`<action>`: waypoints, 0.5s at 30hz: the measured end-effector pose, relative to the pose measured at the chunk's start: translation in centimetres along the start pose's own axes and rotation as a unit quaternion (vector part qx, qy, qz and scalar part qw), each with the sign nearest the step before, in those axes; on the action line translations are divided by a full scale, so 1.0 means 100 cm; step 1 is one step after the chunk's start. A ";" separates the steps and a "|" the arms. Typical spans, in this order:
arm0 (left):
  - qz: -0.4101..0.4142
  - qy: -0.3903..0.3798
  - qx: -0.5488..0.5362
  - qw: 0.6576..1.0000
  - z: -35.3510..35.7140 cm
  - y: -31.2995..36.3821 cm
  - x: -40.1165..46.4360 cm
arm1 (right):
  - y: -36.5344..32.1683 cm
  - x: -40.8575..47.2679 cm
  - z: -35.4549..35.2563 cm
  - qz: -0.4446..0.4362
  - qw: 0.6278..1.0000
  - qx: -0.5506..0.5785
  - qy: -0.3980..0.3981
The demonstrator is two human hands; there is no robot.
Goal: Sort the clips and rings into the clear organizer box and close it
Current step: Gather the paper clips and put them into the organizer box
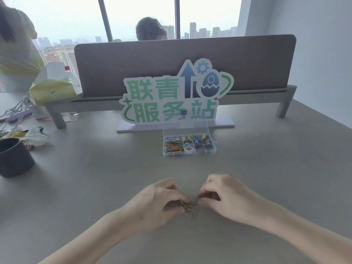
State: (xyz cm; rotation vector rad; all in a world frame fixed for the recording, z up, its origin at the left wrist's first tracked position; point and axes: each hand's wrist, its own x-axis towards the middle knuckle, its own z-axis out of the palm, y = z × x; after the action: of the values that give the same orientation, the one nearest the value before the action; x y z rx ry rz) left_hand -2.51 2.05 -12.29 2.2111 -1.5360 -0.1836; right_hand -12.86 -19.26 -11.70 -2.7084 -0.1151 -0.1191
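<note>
A small pile of metal paper clips (192, 209) lies on the grey desk near me. My left hand (162, 201) and my right hand (226, 197) meet over it, fingertips pinched on the clips from both sides. Beyond them stands the clear organizer box (213, 152), its lid (185, 126) raised upright at the back. Its left compartment holds coloured paper clips (172, 146). The middle one holds white rings (189, 149), and the right one binder clips (202, 142).
A standing sign (177, 96) on a white base is right behind the box, in front of a grey desk divider (171, 63). A dark cup (15, 157), cables and wrappers crowd the left edge. Other people are behind the divider and at far left.
</note>
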 end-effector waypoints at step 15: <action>-0.041 0.041 -0.023 0.998 0.002 -0.013 -0.007 | -0.010 -0.006 0.006 -0.019 1.000 0.018 0.017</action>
State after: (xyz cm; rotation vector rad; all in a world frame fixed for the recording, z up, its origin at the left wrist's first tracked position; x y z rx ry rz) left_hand -1.73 3.01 -13.12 2.2197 -1.3850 -0.1485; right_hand -13.48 -18.12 -11.90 -2.6679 -0.1570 -0.1712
